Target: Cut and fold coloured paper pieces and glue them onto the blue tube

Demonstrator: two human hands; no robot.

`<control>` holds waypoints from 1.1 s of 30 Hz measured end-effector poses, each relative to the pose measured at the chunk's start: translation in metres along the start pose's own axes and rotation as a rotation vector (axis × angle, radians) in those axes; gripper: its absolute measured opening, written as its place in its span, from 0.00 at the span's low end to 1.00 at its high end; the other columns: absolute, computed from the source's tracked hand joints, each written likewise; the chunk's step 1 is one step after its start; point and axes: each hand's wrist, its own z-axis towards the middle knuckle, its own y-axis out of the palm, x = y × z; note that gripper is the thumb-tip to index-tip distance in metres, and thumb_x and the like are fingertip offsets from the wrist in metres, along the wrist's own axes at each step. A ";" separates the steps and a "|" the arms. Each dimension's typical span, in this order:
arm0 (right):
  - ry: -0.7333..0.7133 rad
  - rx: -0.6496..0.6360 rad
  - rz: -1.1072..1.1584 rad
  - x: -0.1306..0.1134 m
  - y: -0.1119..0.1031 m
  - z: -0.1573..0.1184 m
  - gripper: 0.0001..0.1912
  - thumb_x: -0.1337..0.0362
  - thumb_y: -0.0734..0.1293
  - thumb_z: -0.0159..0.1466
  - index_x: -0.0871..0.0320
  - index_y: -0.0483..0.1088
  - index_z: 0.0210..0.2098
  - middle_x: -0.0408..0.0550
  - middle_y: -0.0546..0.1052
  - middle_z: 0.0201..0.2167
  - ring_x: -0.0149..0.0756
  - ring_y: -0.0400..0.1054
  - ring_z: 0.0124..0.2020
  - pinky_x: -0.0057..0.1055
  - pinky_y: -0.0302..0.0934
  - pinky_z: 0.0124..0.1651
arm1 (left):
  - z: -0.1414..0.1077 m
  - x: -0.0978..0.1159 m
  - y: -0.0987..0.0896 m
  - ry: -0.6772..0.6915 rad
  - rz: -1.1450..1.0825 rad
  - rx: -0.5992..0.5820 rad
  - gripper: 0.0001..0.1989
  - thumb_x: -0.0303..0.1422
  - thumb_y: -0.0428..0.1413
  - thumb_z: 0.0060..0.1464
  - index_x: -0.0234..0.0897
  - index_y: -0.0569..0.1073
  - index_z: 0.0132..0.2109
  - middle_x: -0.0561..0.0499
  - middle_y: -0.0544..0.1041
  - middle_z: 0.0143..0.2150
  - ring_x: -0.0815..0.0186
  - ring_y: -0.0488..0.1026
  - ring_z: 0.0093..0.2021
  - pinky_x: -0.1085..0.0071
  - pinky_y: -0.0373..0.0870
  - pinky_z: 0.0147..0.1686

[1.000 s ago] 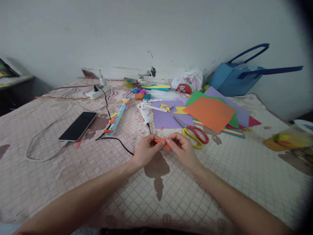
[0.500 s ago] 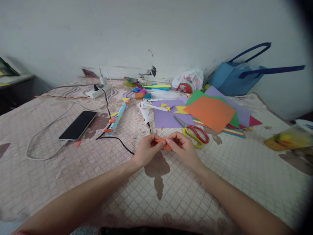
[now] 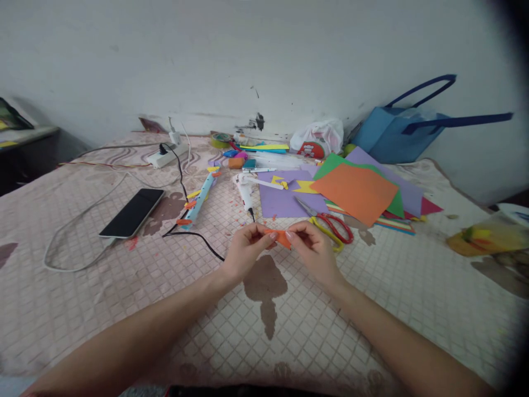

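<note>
Grid-patterned cloth (image 3: 185, 309); on it: 1 phone (image 3: 131, 213), white power strip (image 3: 167, 157), glue gun (image 3: 244, 193), purple sheet (image 3: 281, 201), blue bag (image 3: 403, 138).

We hold a small piece of plain orange paper (image 3: 282, 237) between our left hand (image 3: 244, 251) and our right hand (image 3: 316, 252), its two ends pinched under the thumbs and fingertips. Its top edge runs roughly level from one hand to the other, and a pointed corner slants downward beside the right thumb. Our fingers cover both ends, so we cannot tell its full outline or its folds.
</note>
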 end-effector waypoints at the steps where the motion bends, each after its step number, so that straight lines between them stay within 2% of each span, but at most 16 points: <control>1: 0.004 -0.001 -0.004 0.000 0.000 0.000 0.05 0.63 0.64 0.62 0.55 0.68 0.30 0.42 0.71 0.27 0.31 0.64 0.30 0.29 0.59 0.33 | 0.000 0.000 0.000 -0.001 -0.005 -0.001 0.11 0.36 0.62 0.46 0.32 0.72 0.30 0.52 0.75 0.27 0.73 0.71 0.28 0.75 0.67 0.33; 13: 0.063 0.004 0.050 0.001 0.000 0.000 0.06 0.61 0.64 0.62 0.55 0.68 0.29 0.41 0.69 0.26 0.31 0.62 0.28 0.28 0.58 0.32 | 0.001 -0.001 0.000 0.003 -0.048 0.033 0.11 0.38 0.59 0.50 0.33 0.72 0.31 0.53 0.75 0.27 0.73 0.71 0.29 0.74 0.67 0.34; 17: 0.111 -0.007 0.111 0.000 0.000 0.000 0.07 0.61 0.65 0.61 0.55 0.67 0.28 0.41 0.69 0.24 0.30 0.62 0.27 0.28 0.57 0.31 | -0.001 0.002 0.002 -0.054 0.004 -0.032 0.13 0.40 0.60 0.48 0.32 0.73 0.34 0.51 0.76 0.29 0.70 0.72 0.30 0.73 0.67 0.33; 20: 0.151 -0.036 0.129 -0.002 0.001 0.000 0.08 0.61 0.65 0.60 0.56 0.67 0.26 0.41 0.68 0.23 0.29 0.61 0.26 0.27 0.57 0.30 | -0.003 0.002 0.003 -0.103 0.060 -0.095 0.14 0.39 0.62 0.45 0.31 0.73 0.32 0.51 0.75 0.27 0.72 0.70 0.27 0.75 0.65 0.30; 26: 0.224 -0.057 0.202 -0.003 0.002 -0.001 0.08 0.62 0.65 0.59 0.57 0.67 0.25 0.41 0.67 0.22 0.29 0.60 0.25 0.27 0.57 0.28 | -0.002 -0.005 0.002 -0.139 0.059 -0.101 0.14 0.40 0.62 0.45 0.32 0.74 0.31 0.51 0.75 0.26 0.71 0.69 0.27 0.75 0.64 0.30; 33: 0.255 -0.067 0.226 -0.001 0.003 -0.002 0.08 0.60 0.65 0.59 0.56 0.66 0.26 0.41 0.69 0.22 0.30 0.63 0.25 0.28 0.60 0.29 | -0.002 -0.005 0.002 -0.157 0.067 -0.187 0.15 0.41 0.61 0.46 0.33 0.75 0.33 0.49 0.76 0.28 0.70 0.70 0.27 0.74 0.66 0.30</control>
